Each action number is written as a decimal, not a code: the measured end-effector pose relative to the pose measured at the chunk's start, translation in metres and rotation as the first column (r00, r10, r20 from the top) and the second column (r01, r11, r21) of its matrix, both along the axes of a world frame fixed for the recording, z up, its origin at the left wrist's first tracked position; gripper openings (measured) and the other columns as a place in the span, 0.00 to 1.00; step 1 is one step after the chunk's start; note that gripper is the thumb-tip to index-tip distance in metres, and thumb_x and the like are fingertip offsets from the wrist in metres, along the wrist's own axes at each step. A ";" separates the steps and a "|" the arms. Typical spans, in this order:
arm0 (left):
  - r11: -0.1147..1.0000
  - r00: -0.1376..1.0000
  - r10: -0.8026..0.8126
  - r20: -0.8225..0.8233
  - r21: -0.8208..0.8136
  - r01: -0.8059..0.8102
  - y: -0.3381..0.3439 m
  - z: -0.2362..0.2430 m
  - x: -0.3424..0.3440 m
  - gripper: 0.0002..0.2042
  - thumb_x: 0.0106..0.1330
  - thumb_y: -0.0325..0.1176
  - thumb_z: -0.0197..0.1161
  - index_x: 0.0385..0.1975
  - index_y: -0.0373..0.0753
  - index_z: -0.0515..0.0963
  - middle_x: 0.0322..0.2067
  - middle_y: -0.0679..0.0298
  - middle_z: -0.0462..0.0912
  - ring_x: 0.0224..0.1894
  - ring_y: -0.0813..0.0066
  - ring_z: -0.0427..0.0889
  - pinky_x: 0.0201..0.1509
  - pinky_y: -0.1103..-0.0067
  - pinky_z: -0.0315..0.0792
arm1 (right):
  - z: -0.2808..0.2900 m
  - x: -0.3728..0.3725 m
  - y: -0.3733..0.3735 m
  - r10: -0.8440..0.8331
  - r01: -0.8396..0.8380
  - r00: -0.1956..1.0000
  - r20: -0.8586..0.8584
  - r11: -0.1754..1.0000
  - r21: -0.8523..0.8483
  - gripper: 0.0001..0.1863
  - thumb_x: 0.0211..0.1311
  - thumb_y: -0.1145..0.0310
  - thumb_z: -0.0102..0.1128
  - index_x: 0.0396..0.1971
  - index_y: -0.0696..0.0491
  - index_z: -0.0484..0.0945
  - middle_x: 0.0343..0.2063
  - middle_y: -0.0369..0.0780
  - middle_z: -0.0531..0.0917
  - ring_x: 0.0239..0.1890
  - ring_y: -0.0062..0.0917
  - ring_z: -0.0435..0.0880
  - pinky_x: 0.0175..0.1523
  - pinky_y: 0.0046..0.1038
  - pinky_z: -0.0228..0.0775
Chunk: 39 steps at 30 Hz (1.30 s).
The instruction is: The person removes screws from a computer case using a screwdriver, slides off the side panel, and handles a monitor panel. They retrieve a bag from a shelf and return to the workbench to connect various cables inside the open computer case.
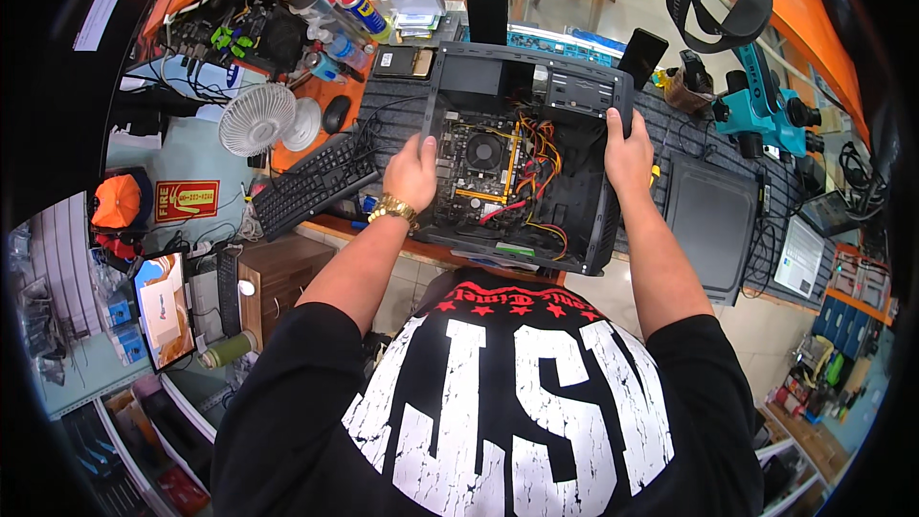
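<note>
A black computer case lies on its side, its open face up, between my two hands over the front of the workbench. Inside show a motherboard with a round black cooling fan and a tangle of red, orange and yellow cables. My left hand, with a gold watch at the wrist, grips the left edge of the case. On the opposite side my right hand grips the upper right edge, thumb on top. The fingers beneath both edges are hidden.
To the left are a black keyboard, a white fan and a mouse. A black side panel lies at right, below a teal microscope. Two phones stand behind the case; a laptop sits far right.
</note>
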<state>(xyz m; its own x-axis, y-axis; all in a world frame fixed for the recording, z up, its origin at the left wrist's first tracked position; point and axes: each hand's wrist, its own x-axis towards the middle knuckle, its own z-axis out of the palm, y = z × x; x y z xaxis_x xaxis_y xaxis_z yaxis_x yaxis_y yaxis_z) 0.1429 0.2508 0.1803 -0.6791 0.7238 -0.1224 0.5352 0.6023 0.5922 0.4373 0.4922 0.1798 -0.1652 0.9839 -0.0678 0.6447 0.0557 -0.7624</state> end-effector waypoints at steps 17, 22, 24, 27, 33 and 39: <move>1.000 1.000 0.002 0.021 0.004 -0.002 0.000 0.001 0.000 0.25 0.84 0.54 0.50 0.57 0.38 0.83 0.41 0.37 0.89 0.48 0.30 0.86 0.55 0.47 0.77 | 0.004 -0.001 -0.001 -0.016 0.016 1.000 0.018 1.000 -0.026 0.33 0.79 0.40 0.57 0.66 0.54 0.80 0.58 0.57 0.86 0.62 0.55 0.84 0.67 0.48 0.74; 1.000 1.000 0.000 0.027 0.014 0.000 -0.001 -0.002 -0.001 0.25 0.84 0.54 0.50 0.57 0.38 0.83 0.40 0.37 0.89 0.48 0.30 0.86 0.54 0.47 0.77 | 0.004 -0.001 -0.001 -0.013 0.013 1.000 0.003 1.000 -0.024 0.33 0.79 0.41 0.57 0.66 0.54 0.80 0.58 0.57 0.86 0.62 0.55 0.84 0.67 0.48 0.75; 1.000 1.000 -0.005 0.026 0.013 0.004 -0.001 -0.003 -0.003 0.25 0.84 0.54 0.50 0.57 0.38 0.83 0.40 0.37 0.89 0.48 0.30 0.86 0.54 0.47 0.77 | 0.003 -0.001 -0.001 -0.010 0.010 1.000 0.004 1.000 -0.021 0.33 0.79 0.41 0.57 0.66 0.54 0.80 0.58 0.56 0.86 0.62 0.55 0.84 0.66 0.47 0.75; 1.000 1.000 -0.008 0.021 0.013 0.008 -0.002 -0.004 -0.003 0.25 0.84 0.54 0.50 0.58 0.39 0.83 0.40 0.37 0.89 0.48 0.30 0.86 0.54 0.47 0.77 | 0.005 -0.001 -0.001 -0.010 0.010 1.000 0.013 1.000 -0.017 0.32 0.79 0.41 0.57 0.66 0.54 0.80 0.57 0.57 0.87 0.62 0.55 0.85 0.66 0.47 0.75; 0.999 1.000 0.002 -0.008 0.036 -0.002 -0.001 -0.004 -0.001 0.25 0.84 0.54 0.51 0.56 0.37 0.83 0.37 0.40 0.88 0.45 0.33 0.86 0.51 0.51 0.77 | 0.005 -0.003 -0.001 -0.020 0.020 1.000 -0.002 0.999 -0.034 0.33 0.79 0.41 0.57 0.65 0.54 0.81 0.56 0.57 0.87 0.62 0.54 0.85 0.66 0.47 0.75; 1.000 1.000 0.009 0.026 0.028 -0.010 -0.001 0.002 0.000 0.26 0.84 0.55 0.50 0.59 0.39 0.83 0.41 0.37 0.89 0.49 0.30 0.86 0.55 0.48 0.78 | 0.010 -0.003 -0.003 -0.024 0.024 1.000 0.003 0.999 -0.031 0.33 0.79 0.40 0.57 0.65 0.55 0.81 0.56 0.57 0.87 0.61 0.54 0.86 0.66 0.46 0.75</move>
<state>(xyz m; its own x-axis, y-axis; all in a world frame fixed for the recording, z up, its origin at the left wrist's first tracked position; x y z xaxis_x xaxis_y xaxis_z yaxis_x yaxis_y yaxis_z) 0.1433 0.2502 0.1823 -0.6827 0.7208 -0.1200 0.5139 0.5904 0.6224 0.4342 0.4887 0.1895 -0.1411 0.9850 -0.0988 0.6479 0.0164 -0.7616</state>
